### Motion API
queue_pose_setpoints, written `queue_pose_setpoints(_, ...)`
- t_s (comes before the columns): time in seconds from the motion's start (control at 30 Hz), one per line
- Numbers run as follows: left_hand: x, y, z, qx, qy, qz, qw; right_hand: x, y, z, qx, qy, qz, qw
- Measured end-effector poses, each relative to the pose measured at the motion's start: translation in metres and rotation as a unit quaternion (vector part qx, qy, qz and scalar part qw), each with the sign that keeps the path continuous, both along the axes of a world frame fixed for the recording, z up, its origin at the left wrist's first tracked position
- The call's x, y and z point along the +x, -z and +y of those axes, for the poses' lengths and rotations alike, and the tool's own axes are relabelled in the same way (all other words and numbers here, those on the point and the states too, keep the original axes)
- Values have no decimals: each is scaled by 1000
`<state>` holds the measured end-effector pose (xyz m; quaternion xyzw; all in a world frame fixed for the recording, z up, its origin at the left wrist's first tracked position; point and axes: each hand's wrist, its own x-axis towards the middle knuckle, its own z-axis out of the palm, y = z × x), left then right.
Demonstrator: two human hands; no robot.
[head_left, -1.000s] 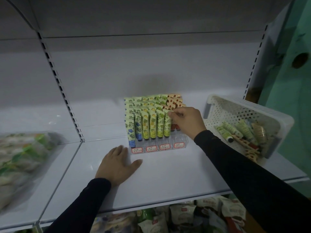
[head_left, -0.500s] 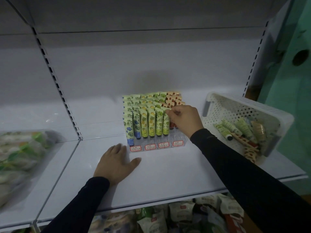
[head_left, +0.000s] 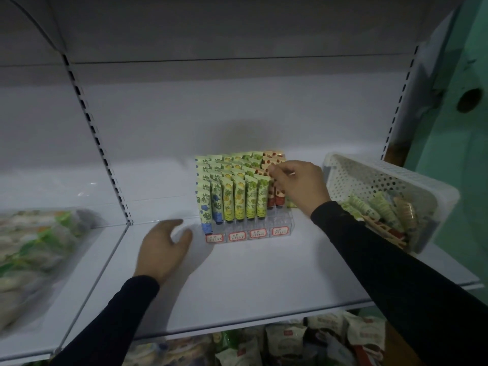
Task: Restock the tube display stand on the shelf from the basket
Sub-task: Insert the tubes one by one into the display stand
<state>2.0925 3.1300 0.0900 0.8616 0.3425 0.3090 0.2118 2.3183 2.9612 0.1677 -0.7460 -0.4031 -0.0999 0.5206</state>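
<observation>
On the white shelf stands the clear plastic tube stand, with little red-edged labels along its front. It is packed with thin, soft tubes standing up tall: green and yellow ones fill most rows, and the red tubes sit in the row at the right end. The right hand is at that red row. Its fingers are curled and pinch the flat top of a red tube, which stands upright with its long side going up and down. I think the tube is being pushed down into its slot.

The white basket, full of round holes, sits just to the right of the stand, tipped a little. More tubes lie flat in it, pointing every which way. The right hand is much nearer the basket, so it should reach there next.

The left hand is near the stand's left corner, looking blurry. Its fingers are loosely bent and hold nothing.
</observation>
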Motion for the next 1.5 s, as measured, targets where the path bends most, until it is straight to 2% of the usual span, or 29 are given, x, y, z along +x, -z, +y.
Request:
queue_pose_setpoints(0.07, 1, -23, 2, 30, -25, -63, 997, 3, -10, -1, 3, 6, -11, 1000)
queue_pose_setpoints(0.13, 11, -53, 0, 85, 3, -89, 992, 8, -18, 1, -24, 12, -37, 999)
queue_pose_setpoints(0.23, 40, -86, -6, 161, 83, -36, 983, 15, -27, 8, -81, 14, -78, 993)
queue_pose_setpoints(0.37, 83, -99, -14, 221, 152, 62, 961, 21, -32, 18, -126, 0, -94, 988)
queue_pose_setpoints(0.47, 103, -100, -14, 214, 149, 110, 959, 22, -32, 21, -151, -2, -102, 983)
queue_pose_setpoints(0.53, 110, -100, -14, 215, 152, 113, 958, 22, -33, 17, -151, 4, -110, 982)
queue_pose_setpoints(0.83, 154, -112, -72, 238, 259, 29, 936, 44, -39, -49, -159, 88, -107, 978)
queue_pose_setpoints(1.0, 179, -93, -110, 221, 332, 60, 915, 56, -31, -91, -284, 127, -81, 947)
queue_pose_setpoints(1.1, 190, -73, -124, 190, 356, 121, 907, 60, -20, -101, -375, 149, -80, 912)
queue_pose_setpoints(1.23, 199, -46, -131, 166, 362, 201, 895, 61, -7, -103, -434, 157, -47, 886)
queue_pose_setpoints(1.3, 200, -41, -130, 173, 360, 219, 890, 63, 0, -99, -420, 154, -51, 893)
queue_pose_setpoints(1.37, 200, -45, -129, 192, 359, 204, 890, 66, 1, -93, -370, 148, -61, 915)
queue_pose_setpoints(1.5, 188, -85, -118, 247, 324, 85, 909, 65, -11, -75, -227, 112, -66, 965)
